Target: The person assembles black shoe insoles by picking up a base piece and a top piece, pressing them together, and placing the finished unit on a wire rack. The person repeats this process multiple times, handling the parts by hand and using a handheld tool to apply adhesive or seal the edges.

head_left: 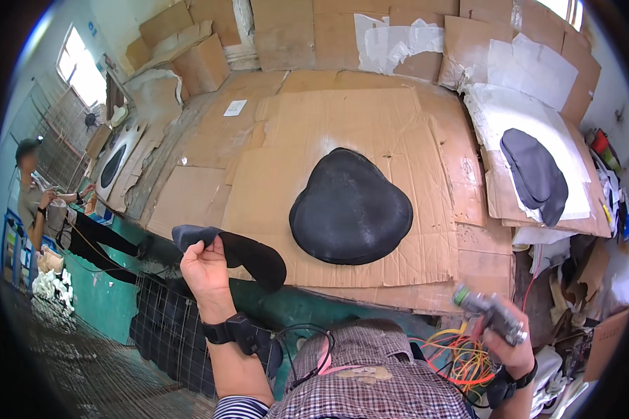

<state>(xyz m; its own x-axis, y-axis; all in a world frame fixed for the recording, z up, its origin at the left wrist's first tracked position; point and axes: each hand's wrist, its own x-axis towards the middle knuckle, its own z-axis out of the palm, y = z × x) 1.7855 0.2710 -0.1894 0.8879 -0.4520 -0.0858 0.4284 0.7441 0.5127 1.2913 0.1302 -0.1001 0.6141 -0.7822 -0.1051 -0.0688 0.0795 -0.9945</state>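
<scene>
Between its thumb and fingers, my left hand [206,271] pinches a long, floppy piece of black sheet material [253,257] with a grey-blue end. It hangs over the near left edge of the cardboard-covered table. At the lower right, my right hand [516,349] is wrapped round a metal spray gun [493,311] with a green part at its tip; motion blurs it slightly. A black, rounded three-lobed pad [349,209], shaped like a saddle cover, lies on the cardboard [279,160] between my hands, and neither hand touches it.
On a raised stand at the right, dark flat pieces [534,171] lie stacked on white sheeting. Orange and yellow hoses [444,356] tangle near my right forearm. A wire-mesh frame [164,328] stands at lower left. Another person [35,185] works at the far left.
</scene>
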